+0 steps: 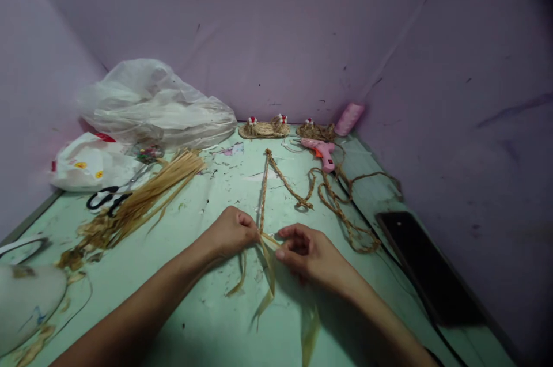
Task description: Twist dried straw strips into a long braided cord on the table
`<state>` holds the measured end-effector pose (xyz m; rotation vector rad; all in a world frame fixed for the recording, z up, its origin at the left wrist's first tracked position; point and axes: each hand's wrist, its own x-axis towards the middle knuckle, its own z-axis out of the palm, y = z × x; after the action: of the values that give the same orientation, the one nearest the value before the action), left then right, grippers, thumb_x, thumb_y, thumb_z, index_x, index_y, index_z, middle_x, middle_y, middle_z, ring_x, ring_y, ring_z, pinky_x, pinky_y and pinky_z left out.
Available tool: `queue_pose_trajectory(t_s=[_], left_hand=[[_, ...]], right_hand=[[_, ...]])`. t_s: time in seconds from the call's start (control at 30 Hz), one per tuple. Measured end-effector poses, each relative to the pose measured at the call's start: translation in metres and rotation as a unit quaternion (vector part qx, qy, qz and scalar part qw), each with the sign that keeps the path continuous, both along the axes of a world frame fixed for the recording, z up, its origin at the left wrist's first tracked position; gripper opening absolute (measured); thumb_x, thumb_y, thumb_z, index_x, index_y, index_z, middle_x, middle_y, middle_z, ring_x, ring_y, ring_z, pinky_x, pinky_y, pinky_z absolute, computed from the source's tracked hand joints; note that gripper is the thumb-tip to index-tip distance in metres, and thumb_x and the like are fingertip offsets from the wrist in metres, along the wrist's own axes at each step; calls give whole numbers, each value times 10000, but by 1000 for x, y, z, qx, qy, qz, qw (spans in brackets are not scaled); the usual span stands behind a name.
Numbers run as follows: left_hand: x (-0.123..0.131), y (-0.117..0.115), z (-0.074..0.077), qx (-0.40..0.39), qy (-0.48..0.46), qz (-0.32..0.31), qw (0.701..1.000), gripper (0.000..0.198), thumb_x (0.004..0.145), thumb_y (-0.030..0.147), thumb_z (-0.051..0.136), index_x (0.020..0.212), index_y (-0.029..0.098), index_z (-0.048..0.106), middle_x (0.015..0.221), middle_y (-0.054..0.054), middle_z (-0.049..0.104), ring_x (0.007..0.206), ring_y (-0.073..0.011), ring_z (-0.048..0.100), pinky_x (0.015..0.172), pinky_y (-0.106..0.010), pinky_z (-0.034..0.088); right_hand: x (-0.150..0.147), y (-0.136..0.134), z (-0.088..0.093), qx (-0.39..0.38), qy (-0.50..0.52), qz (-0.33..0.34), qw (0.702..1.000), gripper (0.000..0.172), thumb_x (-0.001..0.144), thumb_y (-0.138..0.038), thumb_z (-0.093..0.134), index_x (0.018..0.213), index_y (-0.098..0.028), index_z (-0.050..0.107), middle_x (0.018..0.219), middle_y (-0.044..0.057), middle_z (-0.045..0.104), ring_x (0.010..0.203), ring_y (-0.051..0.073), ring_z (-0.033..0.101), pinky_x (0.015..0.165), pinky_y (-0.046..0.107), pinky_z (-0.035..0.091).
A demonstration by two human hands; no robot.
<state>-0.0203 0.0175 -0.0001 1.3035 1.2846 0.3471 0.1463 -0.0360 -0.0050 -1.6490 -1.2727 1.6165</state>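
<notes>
Closest to the person, the loose strips (268,275) of flat straw are trailing down over the pale green surface (181,275), below and between the hands. The left hand (231,233) is curling shut, pinching the near end of the straw braid (263,194) where the strips begin. The right hand (309,253), just beside it, is gripping one of those strips between thumb and fingertips, the other fingers bending inward. The braid is running straight away from the hands, then folding back towards the right.

Beyond the right hand, a tangle of braided cord (341,211) is lying near a dark flat slab (425,266). Well to the left of the left hand, a bundle of straw (155,191) is fanning out beside black-handled scissors (106,199). Farther off, a pink glue gun (322,152) is resting before small woven pieces (263,128) and a pink spool (349,118) at the wall, with plastic bags (155,103) slumping far left.
</notes>
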Motion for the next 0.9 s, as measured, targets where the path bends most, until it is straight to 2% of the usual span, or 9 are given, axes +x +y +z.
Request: queue_pose_trajectory(t_s=[0.07, 0.13, 0.27, 0.47, 0.67, 0.77, 0.83, 0.9], left_hand=[[0, 1, -2, -12, -3, 1, 1000, 87, 512, 182, 501, 453, 118, 510, 362, 65, 329, 383, -36, 232, 395, -190, 172], [0, 0, -4, -18, -5, 1, 1000, 93, 519, 187, 513, 457, 118, 516, 356, 69, 325, 376, -34, 230, 394, -189, 173], [0, -1, -8, -17, -8, 6, 1000, 109, 531, 212, 539, 482, 115, 534, 364, 72, 333, 375, -31, 228, 395, -188, 174], [0, -4, -11, -1, 5, 1, 1000, 145, 553, 244, 549, 532, 102, 571, 372, 74, 313, 392, -35, 216, 404, -195, 155], [3, -4, -9, -1, 10, 16, 1000, 139, 545, 233, 555, 526, 97, 574, 363, 74, 314, 388, -32, 216, 403, -198, 155], [2, -3, -7, -10, 6, 26, 1000, 124, 542, 222, 554, 515, 102, 570, 341, 74, 315, 369, -32, 223, 396, -197, 153], [1, -2, -5, -23, -12, 31, 999, 113, 537, 214, 555, 511, 105, 569, 329, 73, 319, 355, -30, 226, 389, -196, 146], [0, -1, -4, -40, -36, 36, 998, 105, 530, 210, 558, 515, 106, 569, 323, 72, 329, 343, -28, 225, 383, -195, 138]], right_hand=[[6, -15, -2, 5, 19, -25, 999, 356, 598, -302, 613, 895, -160, 478, 666, -18, 507, 448, 79, 430, 388, 206, 352], [10, -33, -5, 55, -29, -47, 997, 300, 602, -268, 622, 848, -164, 486, 693, -10, 514, 500, 77, 434, 441, 200, 359], [11, -59, -12, 115, -138, -48, 983, 161, 676, -281, 578, 765, -172, 501, 583, -24, 466, 508, 92, 412, 459, 206, 328], [11, -70, -22, 233, -131, -35, 963, 136, 760, -247, 484, 656, -162, 504, 748, 52, 554, 655, 127, 507, 585, 230, 398], [10, -72, -24, 253, -129, -22, 959, 136, 751, -209, 489, 628, -161, 520, 774, 57, 580, 669, 125, 543, 575, 212, 426], [12, -74, -19, 271, -166, -15, 948, 115, 736, -233, 517, 645, -167, 542, 780, 59, 599, 673, 133, 564, 571, 214, 446], [18, -71, -9, 311, -214, -36, 925, 103, 700, -279, 569, 712, -177, 580, 830, 68, 616, 727, 160, 583, 626, 246, 468], [25, -63, 6, 361, -253, -86, 893, 170, 674, -316, 599, 788, -189, 608, 901, 80, 625, 823, 194, 585, 731, 301, 465]])
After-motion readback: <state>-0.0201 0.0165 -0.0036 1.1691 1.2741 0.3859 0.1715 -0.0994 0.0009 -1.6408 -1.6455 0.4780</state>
